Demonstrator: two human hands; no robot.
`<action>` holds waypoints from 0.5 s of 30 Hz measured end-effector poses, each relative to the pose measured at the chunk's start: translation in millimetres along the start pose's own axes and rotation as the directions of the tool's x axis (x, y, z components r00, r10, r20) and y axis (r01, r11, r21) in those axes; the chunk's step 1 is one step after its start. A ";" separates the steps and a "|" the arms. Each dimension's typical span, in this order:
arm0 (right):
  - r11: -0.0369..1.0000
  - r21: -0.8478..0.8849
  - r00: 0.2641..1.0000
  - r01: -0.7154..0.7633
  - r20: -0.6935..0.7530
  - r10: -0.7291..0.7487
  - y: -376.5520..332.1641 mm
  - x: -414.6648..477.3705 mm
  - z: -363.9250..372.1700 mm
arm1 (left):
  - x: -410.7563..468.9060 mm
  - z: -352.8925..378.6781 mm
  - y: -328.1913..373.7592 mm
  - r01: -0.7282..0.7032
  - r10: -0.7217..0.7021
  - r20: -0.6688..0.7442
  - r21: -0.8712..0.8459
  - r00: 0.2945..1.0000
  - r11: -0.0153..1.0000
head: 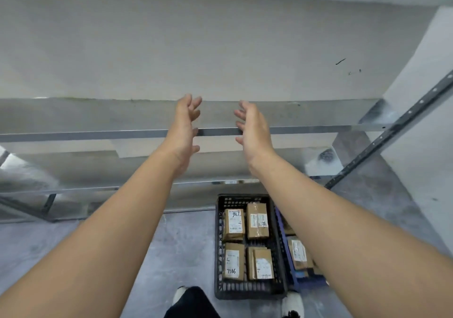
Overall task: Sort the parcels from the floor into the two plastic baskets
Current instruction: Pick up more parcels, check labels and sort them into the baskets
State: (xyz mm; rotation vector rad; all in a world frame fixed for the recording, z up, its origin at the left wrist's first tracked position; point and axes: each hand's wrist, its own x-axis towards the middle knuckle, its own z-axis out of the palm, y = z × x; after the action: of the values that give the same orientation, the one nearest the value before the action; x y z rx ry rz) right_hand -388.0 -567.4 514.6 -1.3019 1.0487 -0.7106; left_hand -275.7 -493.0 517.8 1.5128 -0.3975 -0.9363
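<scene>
- ahead, two bare hands reach forward, the left hand (186, 124) and the right hand (252, 131), palms facing each other, fingers loosely spread, holding nothing.
- one grey metal shelf (98, 135) edge runs across behind both hands.
- two baskets sit side by side on the floor (171, 244): one black basket (219, 244), and one blue basket (285, 241) partly hidden under the right forearm.
- four brown parcels (257, 220) show in the black basket, two rows of two; two more show in the blue one.
- every parcel lies well apart from the fingers, down near two white shoes (293, 304).
</scene>
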 end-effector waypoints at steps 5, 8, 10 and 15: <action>0.992 0.054 0.994 0.110 -0.024 -0.109 -79.4 -35.3 12.4 | -35.6 -14.3 78.9 -0.115 0.116 -0.009 0.048 0.993 0.992; 0.980 0.060 0.982 0.188 0.024 -0.189 -124.6 -54.0 8.1 | -58.1 -14.9 121.5 -0.179 0.181 -0.027 0.065 0.983 0.982; 0.968 0.068 0.967 0.240 0.067 -0.245 -150.1 -64.1 1.6 | -74.5 -14.8 144.6 -0.223 0.226 -0.051 0.060 0.973 0.973; 0.945 0.095 0.931 0.312 0.165 -0.324 -210.9 -92.8 -10.1 | -125.8 -13.4 190.0 -0.325 0.324 -0.163 0.020 0.932 0.946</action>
State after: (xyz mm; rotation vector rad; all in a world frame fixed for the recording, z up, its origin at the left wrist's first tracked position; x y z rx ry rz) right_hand -405.4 -524.8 740.6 -1.4651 0.6683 -0.8466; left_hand -291.1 -429.3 736.5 1.4509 -0.5055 -0.5475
